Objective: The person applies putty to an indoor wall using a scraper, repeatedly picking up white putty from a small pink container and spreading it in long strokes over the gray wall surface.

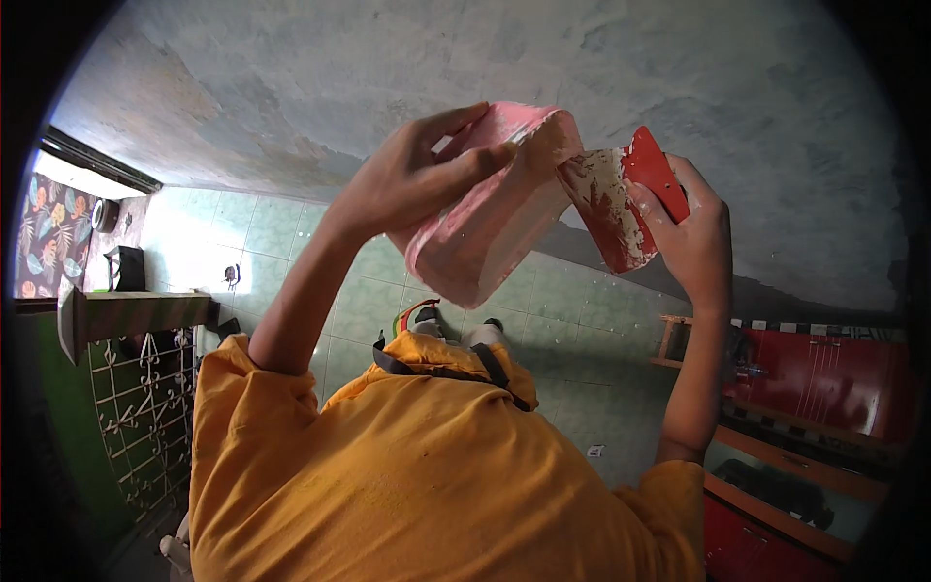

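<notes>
My left hand (422, 173) grips the rim of a pink plastic tub (485, 223), thumb on one side of the wall and fingers on the other. The tub is tilted, and pale smears coat its walls. In my right hand (693, 228) is a red putty knife (616, 209), held by its red handle (657, 175). Its wide blade is crusted with whitish putty, and the blade's left edge meets the tub's rim at the upper right. What lies at the bottom of the tub cannot be made out.
A grey, patchily plastered wall (320, 68) rises ahead. Below is a green tiled floor (373, 281) with small white specks. At the left stand a metal scrollwork grille (145, 417) and a patterned curtain (53, 228). A red cabinet (824, 383) is at the right.
</notes>
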A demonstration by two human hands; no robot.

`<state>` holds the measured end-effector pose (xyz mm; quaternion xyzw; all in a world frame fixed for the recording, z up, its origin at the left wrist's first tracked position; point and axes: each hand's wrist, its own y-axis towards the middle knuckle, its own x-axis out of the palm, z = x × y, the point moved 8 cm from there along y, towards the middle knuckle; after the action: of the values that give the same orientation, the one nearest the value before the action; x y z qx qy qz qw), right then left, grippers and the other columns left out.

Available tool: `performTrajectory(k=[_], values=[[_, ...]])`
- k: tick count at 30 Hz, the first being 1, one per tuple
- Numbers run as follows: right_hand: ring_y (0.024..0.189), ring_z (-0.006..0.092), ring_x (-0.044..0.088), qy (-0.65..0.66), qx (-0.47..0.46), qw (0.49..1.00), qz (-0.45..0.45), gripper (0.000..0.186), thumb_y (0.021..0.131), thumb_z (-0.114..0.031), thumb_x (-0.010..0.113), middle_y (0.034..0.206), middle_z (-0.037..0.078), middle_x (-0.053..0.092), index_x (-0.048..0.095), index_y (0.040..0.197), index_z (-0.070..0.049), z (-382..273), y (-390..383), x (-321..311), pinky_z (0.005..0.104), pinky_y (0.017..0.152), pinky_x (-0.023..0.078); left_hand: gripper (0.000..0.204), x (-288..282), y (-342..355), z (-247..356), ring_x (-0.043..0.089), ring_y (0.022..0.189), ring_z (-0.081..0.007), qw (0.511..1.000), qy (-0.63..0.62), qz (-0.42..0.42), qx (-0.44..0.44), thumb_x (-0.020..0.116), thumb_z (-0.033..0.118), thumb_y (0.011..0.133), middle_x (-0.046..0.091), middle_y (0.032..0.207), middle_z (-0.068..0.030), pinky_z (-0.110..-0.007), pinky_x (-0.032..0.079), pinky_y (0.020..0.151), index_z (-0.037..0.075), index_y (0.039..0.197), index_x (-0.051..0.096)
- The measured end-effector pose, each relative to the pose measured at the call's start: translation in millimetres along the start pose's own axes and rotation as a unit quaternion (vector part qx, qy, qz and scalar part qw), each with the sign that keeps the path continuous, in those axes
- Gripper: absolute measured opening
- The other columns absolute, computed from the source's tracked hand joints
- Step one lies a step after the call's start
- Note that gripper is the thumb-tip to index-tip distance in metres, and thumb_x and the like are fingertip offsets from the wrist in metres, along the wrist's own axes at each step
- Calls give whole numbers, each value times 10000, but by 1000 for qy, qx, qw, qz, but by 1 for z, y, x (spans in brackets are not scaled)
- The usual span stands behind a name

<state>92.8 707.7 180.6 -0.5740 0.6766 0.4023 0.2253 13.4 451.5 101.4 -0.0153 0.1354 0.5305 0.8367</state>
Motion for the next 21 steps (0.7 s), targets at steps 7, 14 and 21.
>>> performTrajectory(k=[7, 14, 21], values=[[823, 232, 724, 95, 21, 990, -99, 309, 878, -112, 773, 947, 184, 736, 652, 1138, 4, 44, -17, 75, 347, 758, 545, 794, 10, 29, -47, 671, 1153, -280, 991, 56, -104, -59, 728, 541, 881, 644, 1311, -250, -368, 537, 993, -52, 1389, 585], [884, 141, 698, 296, 122, 926, -201, 331, 907, -123, 760, 998, 114, 741, 646, 1174, 37, 72, -74, 182, 325, 794, 561, 692, 41, 28, -128, 693, 1023, -215, 975, 33, -181, -127, 681, 553, 915, 730, 1129, -170, -348, 551, 919, -30, 1287, 676], [944, 111, 679, 527, 282, 768, -229, 375, 930, -118, 748, 1099, 90, 714, 627, 1236, 60, 82, -129, 245, 270, 809, 568, 604, 54, 2, -179, 688, 944, -167, 962, 54, -181, -196, 666, 545, 929, 747, 1048, -110, -337, 558, 860, 20, 1220, 734]])
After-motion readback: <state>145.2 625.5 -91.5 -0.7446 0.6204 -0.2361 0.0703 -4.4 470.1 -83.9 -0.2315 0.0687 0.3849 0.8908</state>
